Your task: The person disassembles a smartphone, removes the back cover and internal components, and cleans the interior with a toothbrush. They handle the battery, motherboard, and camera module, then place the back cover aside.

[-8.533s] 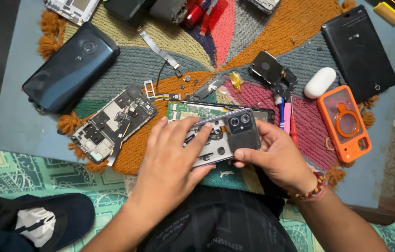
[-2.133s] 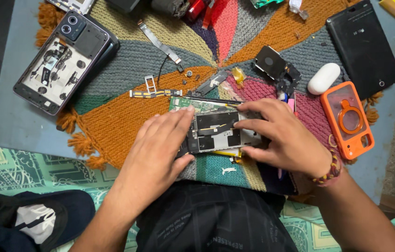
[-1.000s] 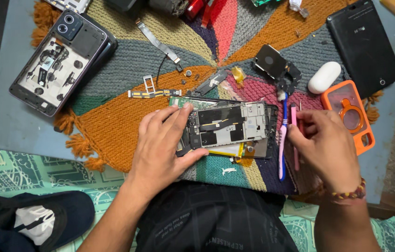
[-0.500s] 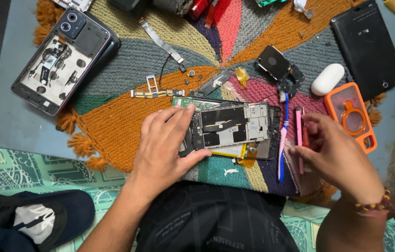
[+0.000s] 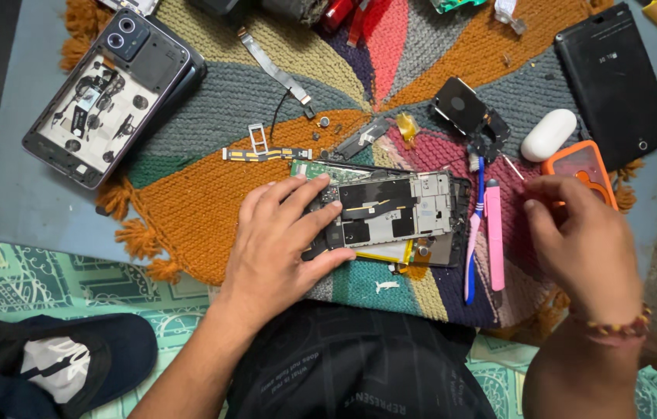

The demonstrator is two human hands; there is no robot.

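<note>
At the far left of the counter (image 5: 10, 209) we see a second opened phone (image 5: 107, 97) lying at a slant, its camera end pointing far. Our left hand (image 5: 282, 252) lies flat on the left end of the opened phone (image 5: 390, 213), fingers (image 5: 321, 225) spread wide and pressing it onto the woven mat (image 5: 204, 194). That phone sits mid-mat, its long axis running left to right, insides facing up. Just right of it lie a blue toothbrush (image 5: 473, 233) and a pink tool (image 5: 494, 237), both running near to far. Our right hand (image 5: 580, 248) hovers beside them, fingers (image 5: 553, 190) narrowed in a pinch (whether they hold anything, we cannot tell). An orange case (image 5: 580, 163) lies partly under it.
</note>
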